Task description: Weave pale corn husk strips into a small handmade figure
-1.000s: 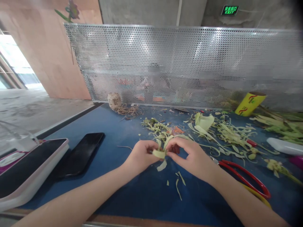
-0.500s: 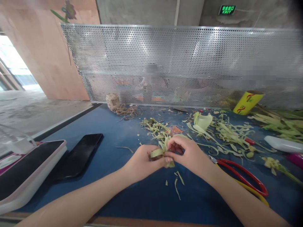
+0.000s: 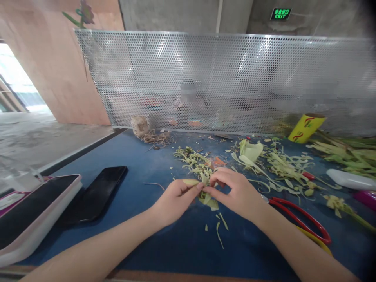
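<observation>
Both hands meet over the blue table, fingers pinched around a small bundle of pale green husk strips [image 3: 209,200]. My left hand [image 3: 179,199] is closed on it, thumb pressed on top, with one strip lying across the index finger. From the other side my right hand [image 3: 232,190] pinches the same bundle between thumb and fingers. Parts of the bundle are hidden behind the fingers; a wider piece hangs below them. Just beyond lies a heap of curled green scraps [image 3: 195,160]. Pliers or shears with red and yellow handles [image 3: 302,215] lie beside my right forearm.
A black phone [image 3: 98,194] and a white-cased device [image 3: 38,211] lie at left. Twine [image 3: 157,138] is at the back. Husk shreds [image 3: 282,164], a yellow roll [image 3: 306,128] and a white object [image 3: 351,179] stand right. A perforated metal screen [image 3: 235,82] borders the table; a person sits behind it.
My left thumb has shifted up and inward on the bundle. The strip that curled over the left fingers now lies flatter, and more husk shows below the hands.
</observation>
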Demonstrator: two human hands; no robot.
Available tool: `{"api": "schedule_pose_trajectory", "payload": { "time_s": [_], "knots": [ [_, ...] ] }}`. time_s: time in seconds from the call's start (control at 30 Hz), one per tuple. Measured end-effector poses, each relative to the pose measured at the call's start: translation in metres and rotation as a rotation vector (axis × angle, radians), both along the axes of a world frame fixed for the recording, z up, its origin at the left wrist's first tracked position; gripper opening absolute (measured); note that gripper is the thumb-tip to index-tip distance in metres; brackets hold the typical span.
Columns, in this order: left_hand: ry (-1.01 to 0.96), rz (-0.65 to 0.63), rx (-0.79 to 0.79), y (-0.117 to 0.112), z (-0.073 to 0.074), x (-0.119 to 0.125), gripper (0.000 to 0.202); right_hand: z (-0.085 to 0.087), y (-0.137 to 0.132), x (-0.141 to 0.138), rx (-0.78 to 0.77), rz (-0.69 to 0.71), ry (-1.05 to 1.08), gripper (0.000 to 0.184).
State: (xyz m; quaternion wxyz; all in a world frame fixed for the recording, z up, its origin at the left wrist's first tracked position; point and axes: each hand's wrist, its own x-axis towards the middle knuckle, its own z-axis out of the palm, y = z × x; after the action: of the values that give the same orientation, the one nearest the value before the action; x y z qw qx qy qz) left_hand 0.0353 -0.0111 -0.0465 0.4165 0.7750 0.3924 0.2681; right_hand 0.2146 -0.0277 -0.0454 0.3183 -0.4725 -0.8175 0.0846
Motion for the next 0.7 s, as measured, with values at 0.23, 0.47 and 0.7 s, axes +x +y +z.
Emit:
{"api": "schedule_pose_trajectory", "payload": {
  "time_s": [0.23, 0.47, 0.7],
  "knots": [
    [0.096, -0.050, 0.029, -0.0032, -0.0013, 0.0018, 0.040, -0.0028, 0.0030, -0.0072, -0.097, 0.017, 0.165, 0.026],
    [0.081, -0.162, 0.113, -0.0068, -0.0005, 0.0049, 0.029, -0.0082, 0.0085, -0.0093, -0.253, -0.001, 0.432, 0.005],
    [0.080, -0.134, 0.037, -0.0049, -0.0050, 0.0052, 0.035, -0.0027, 0.0050, -0.0077, -0.387, 0.233, 0.652, 0.010]
  ]
}}
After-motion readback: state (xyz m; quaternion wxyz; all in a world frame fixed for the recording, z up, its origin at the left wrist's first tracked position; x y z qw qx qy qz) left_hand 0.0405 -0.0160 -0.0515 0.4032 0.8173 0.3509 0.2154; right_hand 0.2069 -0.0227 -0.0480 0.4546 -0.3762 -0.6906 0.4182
